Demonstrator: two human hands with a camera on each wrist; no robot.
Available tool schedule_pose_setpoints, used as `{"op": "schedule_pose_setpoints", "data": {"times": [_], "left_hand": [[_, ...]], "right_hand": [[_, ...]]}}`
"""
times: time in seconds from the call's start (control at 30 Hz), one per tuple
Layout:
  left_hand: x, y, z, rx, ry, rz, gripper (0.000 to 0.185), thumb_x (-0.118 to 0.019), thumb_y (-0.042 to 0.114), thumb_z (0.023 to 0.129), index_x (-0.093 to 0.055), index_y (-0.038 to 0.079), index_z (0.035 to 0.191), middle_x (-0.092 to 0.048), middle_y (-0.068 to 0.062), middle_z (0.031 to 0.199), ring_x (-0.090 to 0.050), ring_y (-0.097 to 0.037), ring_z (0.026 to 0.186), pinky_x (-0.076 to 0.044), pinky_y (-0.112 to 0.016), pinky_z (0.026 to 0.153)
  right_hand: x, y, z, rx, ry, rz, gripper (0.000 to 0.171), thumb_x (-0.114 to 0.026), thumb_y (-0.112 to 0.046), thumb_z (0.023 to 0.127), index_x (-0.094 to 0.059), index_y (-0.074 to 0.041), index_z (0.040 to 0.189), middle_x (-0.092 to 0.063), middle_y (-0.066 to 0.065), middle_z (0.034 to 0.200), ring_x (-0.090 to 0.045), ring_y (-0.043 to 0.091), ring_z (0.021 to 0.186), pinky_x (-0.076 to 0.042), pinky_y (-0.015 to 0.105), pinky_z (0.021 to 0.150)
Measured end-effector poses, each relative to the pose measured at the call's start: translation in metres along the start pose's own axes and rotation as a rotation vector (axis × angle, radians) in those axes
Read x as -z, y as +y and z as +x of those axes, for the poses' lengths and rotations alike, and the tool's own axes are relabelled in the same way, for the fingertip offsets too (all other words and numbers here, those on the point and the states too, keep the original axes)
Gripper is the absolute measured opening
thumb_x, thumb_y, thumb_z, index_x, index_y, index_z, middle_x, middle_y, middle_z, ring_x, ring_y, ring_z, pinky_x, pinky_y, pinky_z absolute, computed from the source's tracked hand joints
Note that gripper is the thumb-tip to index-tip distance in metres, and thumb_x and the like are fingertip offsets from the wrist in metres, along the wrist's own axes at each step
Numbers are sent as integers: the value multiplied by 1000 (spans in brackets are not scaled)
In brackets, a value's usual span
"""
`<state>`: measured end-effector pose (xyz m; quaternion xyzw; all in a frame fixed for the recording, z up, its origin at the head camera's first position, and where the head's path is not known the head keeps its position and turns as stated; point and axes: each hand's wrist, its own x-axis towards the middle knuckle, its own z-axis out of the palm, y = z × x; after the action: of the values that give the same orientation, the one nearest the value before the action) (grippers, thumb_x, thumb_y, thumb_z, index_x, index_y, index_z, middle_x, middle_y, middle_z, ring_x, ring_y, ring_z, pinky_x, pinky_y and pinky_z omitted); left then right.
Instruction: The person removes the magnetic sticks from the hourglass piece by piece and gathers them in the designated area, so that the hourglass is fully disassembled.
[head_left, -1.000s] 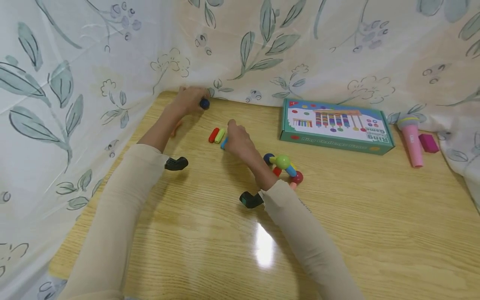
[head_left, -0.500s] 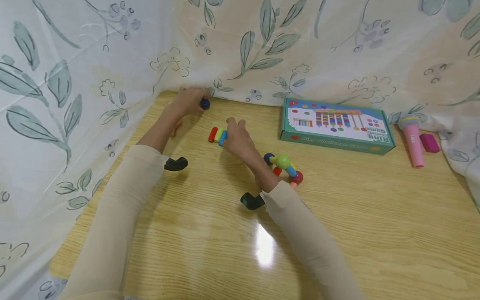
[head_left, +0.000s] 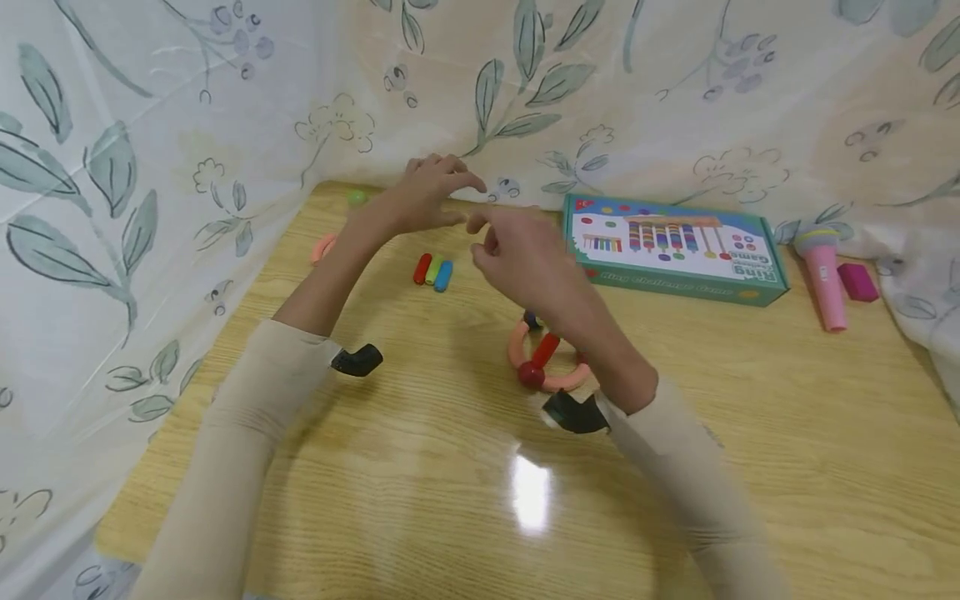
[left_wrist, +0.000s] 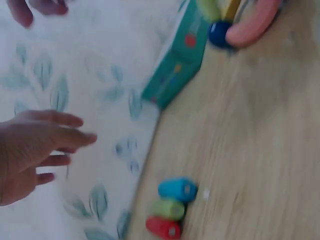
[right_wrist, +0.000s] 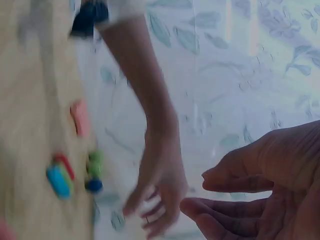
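The fingers of the left hand (head_left: 429, 196) and right hand (head_left: 525, 250) are parted near three coloured bars (head_left: 432, 271) lying side by side on the wood-grained tabletop (head_left: 405, 475), which shows a bright reflection (head_left: 531, 493), with leaf-patterned fabric (head_left: 652, 133) behind.

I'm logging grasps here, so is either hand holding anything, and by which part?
Nothing is held: the left hand and the right hand are both empty, above the table.
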<state>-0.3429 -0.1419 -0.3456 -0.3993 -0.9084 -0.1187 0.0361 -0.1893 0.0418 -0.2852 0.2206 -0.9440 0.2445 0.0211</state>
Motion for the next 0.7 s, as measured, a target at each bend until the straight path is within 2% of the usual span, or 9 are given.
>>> {"op": "schedule_pose_setpoints", "data": {"times": [0.13,0.27,0.37,0.5,0.57,0.7], "left_hand": [[-3,34,-1,-152,-113,-166,39,-62,31,87,-54,19,123,-52,2,115,-48,-16,104,-39,-33,88],[-12,62,-4,-228,-242,-253,38,-59,33,88,-52,20,123,-53,7,112,-50,-11,98,-41,-28,85],[-22,77,-6,-257,-320,-297,38,-60,32,88,-52,20,123,-56,5,108,-52,-10,96,-42,-28,84],[-41,90,-6,-253,-413,-340,41,-61,30,88,-50,18,125,-58,-3,106,-54,-11,91,-44,-29,81],[-51,94,-3,-251,-432,-341,43,-62,30,87,-49,17,126,-58,-5,105,-55,-11,88,-44,-27,79],[-71,101,2,-245,-430,-329,42,-63,28,86,-50,16,125,-58,-2,100,-53,-10,83,-43,-21,76]], "right_hand": [[19,31,-13,-9,0,-2,20,-55,-12,87,-62,-10,106,-63,1,86,-58,14,73,-46,30,61],[26,65,-25,-41,-38,-77,18,-54,-9,85,-64,-9,100,-64,3,82,-58,16,66,-44,30,52],[26,89,-33,-54,-77,-143,17,-56,-8,84,-64,-7,98,-64,6,79,-54,18,61,-42,30,48],[20,114,-42,-43,-224,-156,19,-62,-7,81,-64,-5,100,-63,7,81,-55,19,66,-45,31,55],[15,124,-43,-20,-336,-145,23,-65,-8,80,-63,-4,103,-63,8,85,-57,19,71,-48,32,60],[2,140,-43,25,-541,-79,26,-67,-11,80,-61,-6,105,-63,11,94,-60,23,83,-50,33,66]]}}
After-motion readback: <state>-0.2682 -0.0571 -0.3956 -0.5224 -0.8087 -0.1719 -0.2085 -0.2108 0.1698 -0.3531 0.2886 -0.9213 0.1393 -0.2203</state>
